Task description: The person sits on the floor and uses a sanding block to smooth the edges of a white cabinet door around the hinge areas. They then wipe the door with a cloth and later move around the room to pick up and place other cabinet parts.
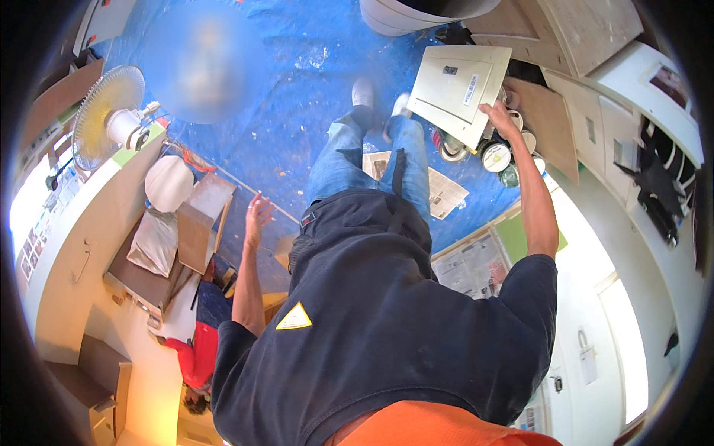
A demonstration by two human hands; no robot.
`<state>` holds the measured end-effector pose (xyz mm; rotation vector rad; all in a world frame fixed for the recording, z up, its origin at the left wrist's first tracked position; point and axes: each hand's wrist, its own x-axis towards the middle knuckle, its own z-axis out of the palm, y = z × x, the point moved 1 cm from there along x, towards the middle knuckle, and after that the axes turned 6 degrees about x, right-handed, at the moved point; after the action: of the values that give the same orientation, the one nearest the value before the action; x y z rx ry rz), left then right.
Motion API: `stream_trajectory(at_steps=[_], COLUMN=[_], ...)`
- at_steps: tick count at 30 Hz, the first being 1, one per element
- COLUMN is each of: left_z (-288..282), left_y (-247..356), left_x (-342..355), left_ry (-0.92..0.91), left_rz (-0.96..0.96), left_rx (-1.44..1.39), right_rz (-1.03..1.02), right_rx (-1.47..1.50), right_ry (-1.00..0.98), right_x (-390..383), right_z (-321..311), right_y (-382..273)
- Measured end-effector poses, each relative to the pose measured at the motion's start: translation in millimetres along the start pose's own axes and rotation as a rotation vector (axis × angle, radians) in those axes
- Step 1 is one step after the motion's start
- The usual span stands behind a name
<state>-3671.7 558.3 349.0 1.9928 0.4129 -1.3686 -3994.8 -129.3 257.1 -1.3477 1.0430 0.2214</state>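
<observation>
My right hand is closed on the edge of a cream rectangular panel cover, which has an inset door, a dark latch and a white label. The panel is tilted in front of several paint cans and hides part of them. Away to the left, my left hand hangs in the air with its fingers apart, holding nothing. Its nearest surroundings are the blue floor sheet and a thin pale line running across it.
Newspaper sheets lie by my legs. On the left are a white fan, a round pale disc and brown furniture. Another person in red is at lower left. Brown boards lean behind the cans.
</observation>
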Motion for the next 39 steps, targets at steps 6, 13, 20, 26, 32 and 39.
stream_trajectory(at_steps=[6, 13, 20, 26, 32, 39], left_z=[35, 157, 241, 257, 267, 275], left_y=[1, -43, -52, -43, -21, -7], left_x=[-35, -113, -154, -145, -137, -127], left_ry=[0.117, 0.114, 0.047, 0.085, 0.097, 0.117], left_rz=[-0.067, -0.323, -0.413, -0.408, -0.398, -0.399], left_rx=[-0.018, -0.158, -0.185, -0.239, -0.235, -0.205], right_rz=[0.119, 0.183, -0.013, -0.116, -0.077, -0.068], right_rx=[-0.133, -0.314, -0.431, -0.487, -0.66, -0.77], right_ry=[-0.066, -0.238, -0.372, -0.381, -0.45, -0.358], right_x=[61, 152, 230, 266, 300, 304], right_z=[-53, -108, -144, -171, -184, -184], right_y=[-17, -17, 15, 34, 49, 44])
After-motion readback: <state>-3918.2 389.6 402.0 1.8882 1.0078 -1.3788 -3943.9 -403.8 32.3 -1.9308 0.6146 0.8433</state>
